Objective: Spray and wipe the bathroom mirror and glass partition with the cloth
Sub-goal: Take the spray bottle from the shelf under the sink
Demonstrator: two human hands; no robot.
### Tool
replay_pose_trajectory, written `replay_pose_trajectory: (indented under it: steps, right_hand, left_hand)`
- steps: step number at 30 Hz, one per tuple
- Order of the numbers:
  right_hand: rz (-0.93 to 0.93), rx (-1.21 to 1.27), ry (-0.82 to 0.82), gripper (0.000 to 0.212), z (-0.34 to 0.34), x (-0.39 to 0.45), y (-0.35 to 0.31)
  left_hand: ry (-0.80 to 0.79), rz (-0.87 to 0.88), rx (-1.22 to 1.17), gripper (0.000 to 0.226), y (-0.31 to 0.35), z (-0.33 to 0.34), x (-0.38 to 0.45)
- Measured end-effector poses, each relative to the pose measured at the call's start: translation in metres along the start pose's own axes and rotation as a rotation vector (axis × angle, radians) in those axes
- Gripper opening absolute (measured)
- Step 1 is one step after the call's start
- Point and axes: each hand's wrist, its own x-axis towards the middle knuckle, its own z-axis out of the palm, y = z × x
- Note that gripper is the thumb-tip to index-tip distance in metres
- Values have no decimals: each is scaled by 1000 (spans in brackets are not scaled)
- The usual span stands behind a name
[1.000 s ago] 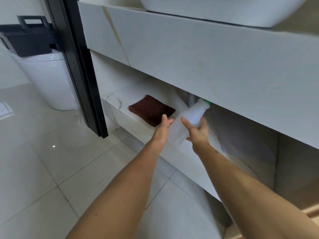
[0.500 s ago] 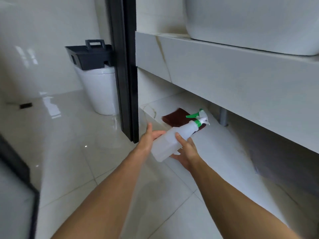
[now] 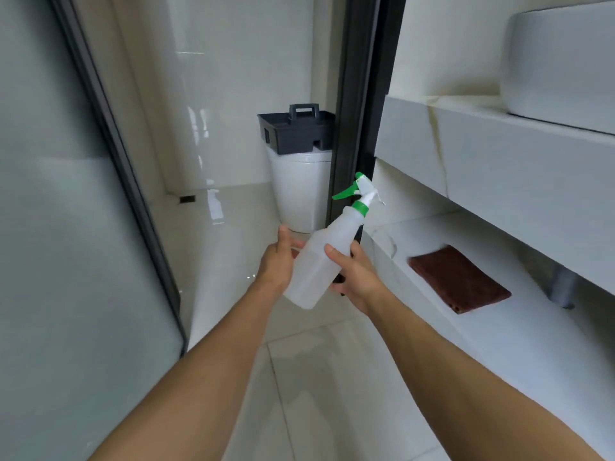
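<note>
A translucent white spray bottle with a green trigger head is held tilted in front of me, nozzle up and to the right. My right hand grips its body from the right, thumb across the front. My left hand touches the bottle's left side; its fingers are partly hidden behind the bottle. A folded brown cloth lies on the white lower shelf under the vanity, right of my hands. The frosted glass partition with a dark frame fills the left side.
A white toilet stands behind, with a dark grey caddy on top. A black vertical frame rises beside the vanity counter, which carries a white basin. Glossy tiled floor lies below.
Both hands lifted the spray bottle off the lower shelf and brought it up and left, away from the cloth. My view rose and turned left, showing the glass partition.
</note>
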Motion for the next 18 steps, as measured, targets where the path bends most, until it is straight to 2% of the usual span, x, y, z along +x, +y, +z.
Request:
replay_pose_trajectory:
  steps: [3, 8, 10, 12, 18]
  right_hand:
    - [-46, -24, -47, 42, 24, 12, -71]
    - [-111, -72, -117, 46, 60, 14, -232]
    - [-136, -103, -131, 54, 67, 12, -276]
    - [-131, -122, -152, 58, 77, 8, -346]
    - [-148, -159, -175, 48, 103, -13, -543]
  left_hand:
    - [34, 62, -38, 65, 56, -18, 4]
    - [44, 193, -7, 40, 191, -39, -2]
    - [33, 230, -54, 39, 231, -43, -8]
    - [11, 238, -65, 39, 302, -51, -12]
    - [-6, 259, -122, 47, 494, -63, -21]
